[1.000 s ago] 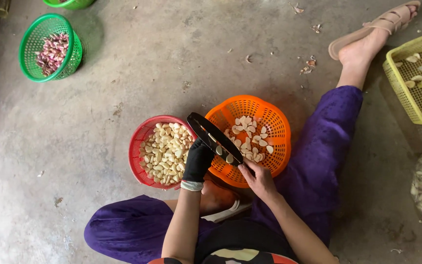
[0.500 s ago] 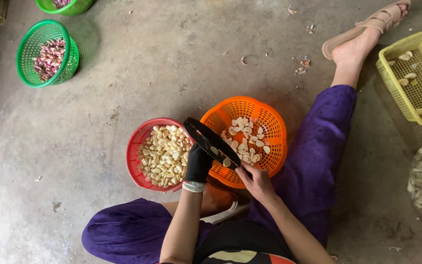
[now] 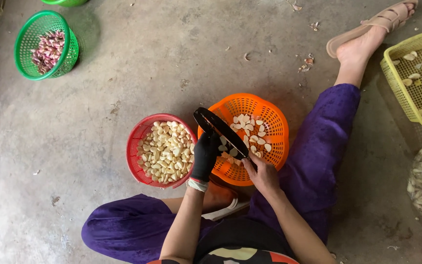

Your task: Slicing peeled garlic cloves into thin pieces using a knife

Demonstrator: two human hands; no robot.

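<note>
**Purple trousers, one black glove**

The person wears loose purple trousers (image 3: 318,146) and a dark top with a cream and orange print at the chest. The left hand (image 3: 205,156) wears a black glove with a pale cuff; the right hand (image 3: 262,172) is bare. A beige sandal (image 3: 372,24) is on one foot.

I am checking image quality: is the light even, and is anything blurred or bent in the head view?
Head view: soft daylight, no glare; mild shadows beside the green basket and orange basket. The gloved left hand, right hand and dark blade look sharp. Edges seem slightly stretched by a wide lens.
</note>
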